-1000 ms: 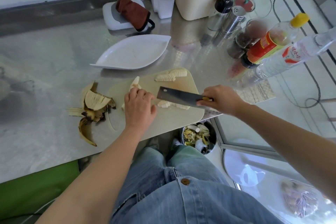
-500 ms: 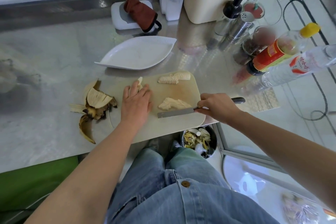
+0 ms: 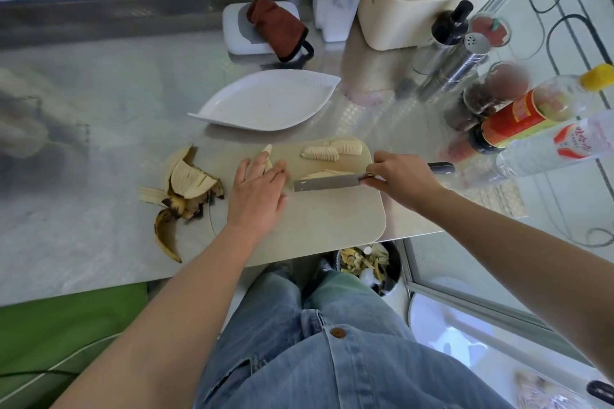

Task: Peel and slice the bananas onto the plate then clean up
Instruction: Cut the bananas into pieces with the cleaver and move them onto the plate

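Observation:
A beige cutting board (image 3: pixel 319 222) lies at the steel counter's front edge. My left hand (image 3: pixel 257 191) rests with fairly straight fingers on a peeled banana piece (image 3: pixel 267 152), whose tip sticks out beyond the fingertips. My right hand (image 3: pixel 403 181) grips the handle of a knife (image 3: pixel 327 183). Its blade lies across the board against a small heap of slices (image 3: pixel 334 173). A row of cut banana slices (image 3: pixel 332 150) sits at the board's far edge. The white leaf-shaped plate (image 3: pixel 265 101) behind the board holds nothing. Banana peels (image 3: pixel 184 191) lie left of the board.
Bottles (image 3: pixel 531 113), shakers (image 3: pixel 460 60) and a spice jar stand at the right of the counter. A cream basket (image 3: pixel 398 20) and a white box with a brown cloth (image 3: pixel 279 26) stand at the back. A bin of scraps (image 3: pixel 368 267) sits on the floor below the counter edge.
The knife came down from a raised, flat-on position to the board beside the slices. The fingers of my left hand straightened over the banana piece.

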`<action>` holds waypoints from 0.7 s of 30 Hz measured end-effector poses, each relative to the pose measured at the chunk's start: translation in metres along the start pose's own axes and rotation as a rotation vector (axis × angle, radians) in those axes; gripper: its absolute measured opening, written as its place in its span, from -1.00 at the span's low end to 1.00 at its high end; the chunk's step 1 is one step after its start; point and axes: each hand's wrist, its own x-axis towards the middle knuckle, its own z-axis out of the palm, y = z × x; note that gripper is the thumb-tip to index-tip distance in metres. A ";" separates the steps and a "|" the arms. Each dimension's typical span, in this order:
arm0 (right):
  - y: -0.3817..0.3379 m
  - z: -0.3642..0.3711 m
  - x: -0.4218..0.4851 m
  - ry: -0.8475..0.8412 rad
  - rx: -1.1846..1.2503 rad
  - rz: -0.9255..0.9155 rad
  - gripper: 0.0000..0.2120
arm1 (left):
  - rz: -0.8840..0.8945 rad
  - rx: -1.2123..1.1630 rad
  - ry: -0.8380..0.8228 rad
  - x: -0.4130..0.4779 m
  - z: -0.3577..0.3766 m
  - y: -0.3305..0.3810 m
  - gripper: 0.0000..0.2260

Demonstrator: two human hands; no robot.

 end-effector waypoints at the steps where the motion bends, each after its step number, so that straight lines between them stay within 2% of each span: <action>1: -0.001 0.000 0.002 0.003 -0.003 0.015 -0.73 | -0.004 0.002 -0.003 0.000 0.000 0.000 -0.62; 5: -0.003 0.001 0.002 0.028 -0.007 0.040 -0.74 | -0.011 0.006 -0.001 -0.001 0.000 0.001 -0.62; 11: 0.009 -0.002 -0.001 -0.067 0.028 -0.101 -0.74 | -0.034 -0.051 0.035 0.000 0.001 0.001 -0.53; 16: 0.006 -0.002 0.014 -0.016 0.033 0.058 -0.72 | -0.057 -0.108 0.034 0.001 -0.003 -0.001 -0.44; 21: 0.013 -0.006 0.006 -0.083 0.078 -0.039 -0.73 | -0.066 -0.096 0.028 0.002 -0.002 -0.002 -0.40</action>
